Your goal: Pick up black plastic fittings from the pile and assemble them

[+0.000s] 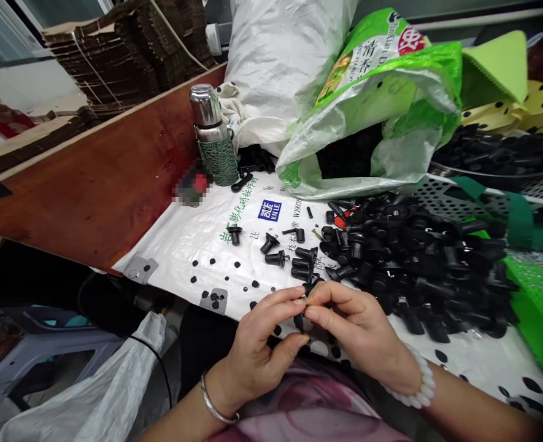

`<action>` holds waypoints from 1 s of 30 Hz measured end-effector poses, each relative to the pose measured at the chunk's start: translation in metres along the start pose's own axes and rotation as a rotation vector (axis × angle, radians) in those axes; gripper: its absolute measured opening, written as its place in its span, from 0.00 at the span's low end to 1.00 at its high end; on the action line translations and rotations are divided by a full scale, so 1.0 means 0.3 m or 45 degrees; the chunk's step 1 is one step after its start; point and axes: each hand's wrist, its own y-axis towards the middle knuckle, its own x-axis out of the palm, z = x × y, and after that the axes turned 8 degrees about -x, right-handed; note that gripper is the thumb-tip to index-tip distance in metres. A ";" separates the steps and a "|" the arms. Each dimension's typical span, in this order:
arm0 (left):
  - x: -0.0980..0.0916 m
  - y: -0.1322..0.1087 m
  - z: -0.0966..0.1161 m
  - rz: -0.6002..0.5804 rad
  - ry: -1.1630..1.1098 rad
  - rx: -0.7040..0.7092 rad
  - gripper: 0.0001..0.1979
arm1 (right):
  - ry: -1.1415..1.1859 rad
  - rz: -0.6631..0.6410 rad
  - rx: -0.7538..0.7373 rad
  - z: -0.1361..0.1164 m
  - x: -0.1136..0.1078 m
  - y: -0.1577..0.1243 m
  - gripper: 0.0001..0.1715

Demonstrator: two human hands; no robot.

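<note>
While pinching one small black plastic part (308, 288) between fingertips, left hand (262, 344) and right hand (358, 331) meet just over the near edge of the white woven sheet (183, 245). Heaped black plastic pieces (413, 264) close beside on the right; open sheet to the left.

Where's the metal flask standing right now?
The metal flask stands upright at the table's back left, against the wooden board, beside the white sack.
</note>
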 end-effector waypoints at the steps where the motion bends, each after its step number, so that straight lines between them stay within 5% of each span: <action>1: -0.002 -0.002 0.001 -0.026 -0.004 -0.020 0.25 | -0.028 0.016 -0.050 0.004 0.001 -0.003 0.06; 7: -0.014 -0.012 0.005 -0.040 0.000 -0.115 0.23 | -0.131 0.036 -0.323 0.019 0.005 -0.014 0.05; 12: -0.026 -0.001 0.000 -0.089 0.277 -0.071 0.26 | -0.220 -0.027 -0.400 0.019 0.000 -0.008 0.04; 19: -0.024 0.003 -0.016 0.009 0.349 -0.150 0.20 | -0.495 -0.134 -0.561 0.007 -0.019 0.011 0.03; 24: -0.016 0.002 -0.011 0.030 0.187 -0.277 0.17 | -0.596 -0.168 -0.598 -0.001 -0.027 0.001 0.26; 30: -0.017 0.012 -0.011 0.060 0.262 -0.243 0.16 | -0.622 -0.187 -0.597 -0.008 -0.017 -0.001 0.20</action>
